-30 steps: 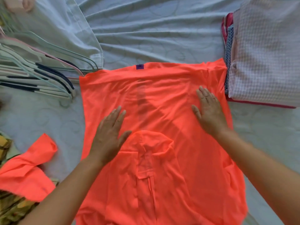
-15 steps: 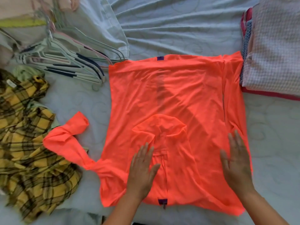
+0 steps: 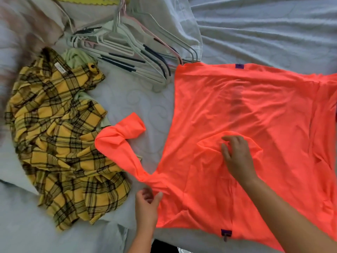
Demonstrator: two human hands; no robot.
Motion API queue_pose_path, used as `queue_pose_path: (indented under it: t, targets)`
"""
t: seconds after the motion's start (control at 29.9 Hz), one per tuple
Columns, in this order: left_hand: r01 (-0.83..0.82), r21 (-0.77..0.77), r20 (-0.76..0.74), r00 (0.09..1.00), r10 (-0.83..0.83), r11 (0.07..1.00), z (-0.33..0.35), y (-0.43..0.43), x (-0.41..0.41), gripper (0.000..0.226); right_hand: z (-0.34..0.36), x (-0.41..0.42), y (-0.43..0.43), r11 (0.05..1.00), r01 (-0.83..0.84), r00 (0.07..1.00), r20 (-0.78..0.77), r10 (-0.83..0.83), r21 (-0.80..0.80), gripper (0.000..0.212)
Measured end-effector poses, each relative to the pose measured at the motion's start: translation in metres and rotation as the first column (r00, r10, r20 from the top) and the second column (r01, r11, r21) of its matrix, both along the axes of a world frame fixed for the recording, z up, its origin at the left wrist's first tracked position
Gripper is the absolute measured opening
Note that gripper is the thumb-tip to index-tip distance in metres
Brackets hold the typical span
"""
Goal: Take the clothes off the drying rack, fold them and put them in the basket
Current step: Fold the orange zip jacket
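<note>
A bright orange shirt (image 3: 255, 110) lies spread flat on the bed, filling the right half of the view. Its left sleeve (image 3: 120, 139) trails out to the left over the sheet, twisted and partly rolled. My left hand (image 3: 146, 205) pinches the shirt's fabric at the shoulder, where that sleeve joins the body. My right hand (image 3: 237, 157) rests on the middle of the shirt over the folded-in hood or collar area, fingers loosely bent, pressing the cloth down.
A crumpled yellow plaid shirt (image 3: 54, 143) lies at the left on the pale blue bedsheet (image 3: 255, 30). A pile of several plastic hangers (image 3: 131, 55) sits at the top centre, touching the orange shirt's far corner. A pale green garment (image 3: 76, 57) peeks from under the plaid one.
The view has swung left, so the folded stack at the right left the frame. My left hand moved off the shirt's middle to its sleeve joint and gripped it. My right hand shifted to the centre.
</note>
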State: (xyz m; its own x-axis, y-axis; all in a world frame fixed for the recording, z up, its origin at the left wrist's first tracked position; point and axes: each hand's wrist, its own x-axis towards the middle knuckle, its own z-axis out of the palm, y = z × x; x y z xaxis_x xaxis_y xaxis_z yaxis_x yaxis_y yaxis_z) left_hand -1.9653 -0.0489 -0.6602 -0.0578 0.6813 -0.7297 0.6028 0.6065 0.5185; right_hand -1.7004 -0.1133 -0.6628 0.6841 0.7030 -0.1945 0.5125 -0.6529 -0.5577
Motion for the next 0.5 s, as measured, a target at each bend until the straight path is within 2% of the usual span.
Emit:
queue_pose_path:
  t: [0.07,0.17,0.23,0.33,0.43,0.5]
  targets:
    - [0.022,-0.077,0.054,0.998,-0.017,0.997,-0.01,0.008,-0.004,0.033,-0.004,-0.003,0.068,0.998,-0.063,0.998,0.031,0.062,0.022,0.042]
    - [0.046,-0.221,0.197,0.98,-0.002,0.974,-0.018,0.023,-0.006,0.058,-0.008,-0.009,0.16,0.995,-0.1,0.995,0.018,0.101,-0.024,0.036]
    - [0.043,-0.305,0.295,0.954,0.051,0.952,-0.019,0.028,-0.009,0.065,-0.015,-0.011,0.205,0.99,-0.04,0.999,-0.018,0.038,-0.135,0.045]
    - [0.09,-0.371,0.445,0.891,0.092,0.924,-0.016,0.025,-0.013,0.072,-0.026,-0.004,0.231,0.968,0.047,0.999,0.016,-0.045,-0.245,0.052]
    - [0.09,-0.416,0.521,0.839,0.156,0.905,-0.015,0.024,-0.019,0.094,-0.034,0.007,0.235,0.968,0.085,0.996,0.024,-0.081,-0.237,0.032]
    - [0.083,-0.399,0.554,0.816,0.168,0.913,-0.007,0.023,-0.018,0.098,-0.027,0.016,0.23,0.984,0.105,0.991,-0.07,-0.116,-0.146,0.023]
